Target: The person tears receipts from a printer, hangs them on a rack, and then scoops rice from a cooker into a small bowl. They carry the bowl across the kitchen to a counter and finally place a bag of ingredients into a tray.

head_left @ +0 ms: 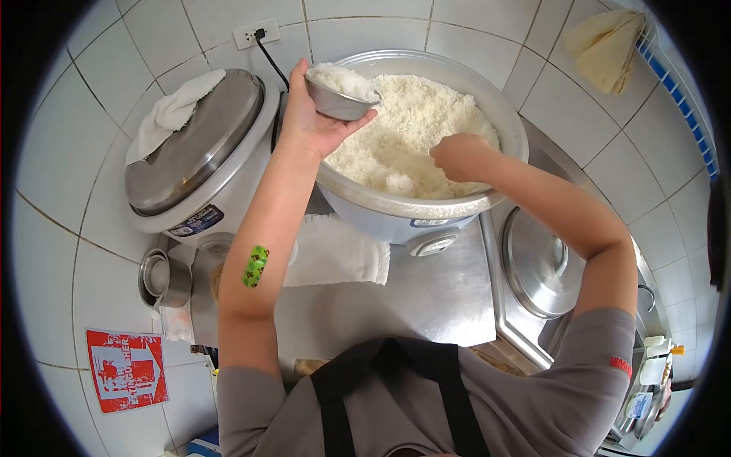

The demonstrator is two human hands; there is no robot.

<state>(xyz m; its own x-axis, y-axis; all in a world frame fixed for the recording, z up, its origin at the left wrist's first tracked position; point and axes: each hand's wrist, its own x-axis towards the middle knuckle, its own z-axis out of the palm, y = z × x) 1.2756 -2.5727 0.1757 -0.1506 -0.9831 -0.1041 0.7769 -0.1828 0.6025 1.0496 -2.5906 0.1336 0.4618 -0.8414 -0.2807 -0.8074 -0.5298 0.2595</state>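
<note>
My left hand [324, 126] is wrapped round the underside of a small metal bowl [339, 105], tilted a little and heaped with white rice [343, 78]. It is raised at the left rim of a large open rice cooker [365, 194]. Cooked rice [426, 107] fills much of the cooker, with a hollow scooped toward the front. Over this hollow my right hand [462, 156] is closed with the knuckles up. A pale, whitish shape shows by its fingers, against the rice; what it is I cannot make out.
A second rice cooker [183, 217], lidded, stands left with a white cloth [183, 107] on top. Another cloth [339, 251] lies on the steel counter [449, 289]. Right is a round metal lid [537, 263]; far left, metal cups [167, 278]. A black cord [270, 57] runs behind.
</note>
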